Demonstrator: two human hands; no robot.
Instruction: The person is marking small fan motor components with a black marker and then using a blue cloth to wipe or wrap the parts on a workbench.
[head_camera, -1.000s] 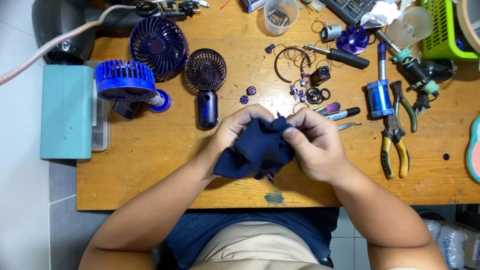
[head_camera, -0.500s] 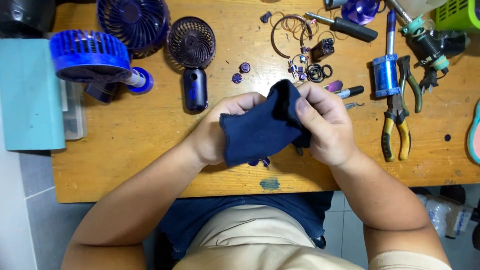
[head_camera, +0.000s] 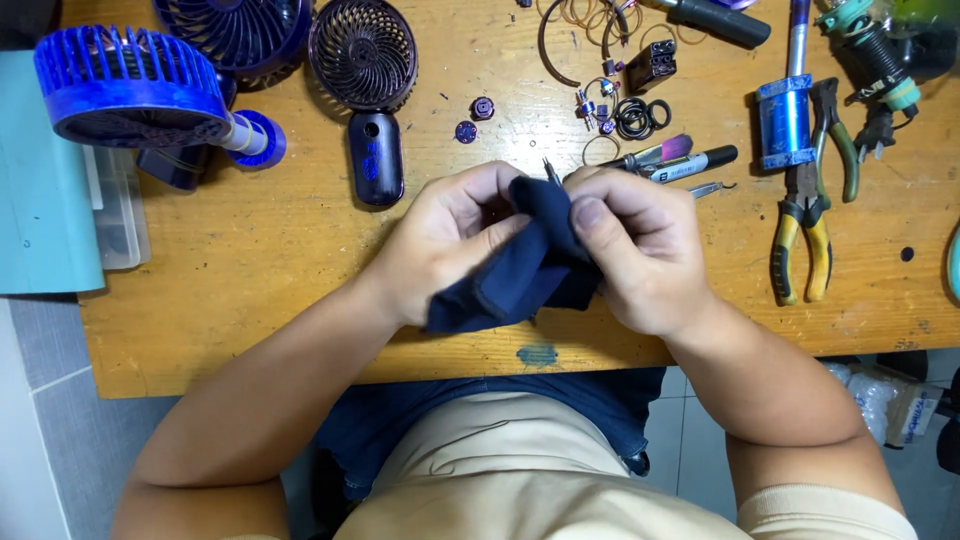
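Observation:
Both hands are bunched around a dark blue cloth (head_camera: 520, 275) just above the wooden table's (head_camera: 250, 260) front edge. My left hand (head_camera: 440, 240) grips the cloth from the left, fingers curled over its top. My right hand (head_camera: 640, 250) pinches it from the right with the thumb pressed on the fold. A thin metal tip (head_camera: 548, 170) pokes out of the cloth between the hands; the thing it belongs to is hidden inside.
A blue fan head (head_camera: 130, 90), two fan grilles (head_camera: 362, 52) and a dark oval handle (head_camera: 376, 158) lie at the back left. Small screws and rings (head_camera: 630, 112), markers (head_camera: 680, 160), yellow-handled pliers (head_camera: 800, 240) and a blue cylinder (head_camera: 785, 120) lie to the right.
The view has drawn closer to the table. The cloth has been turned and bunched tighter between the hands, and a thin metal tip now shows at its top.

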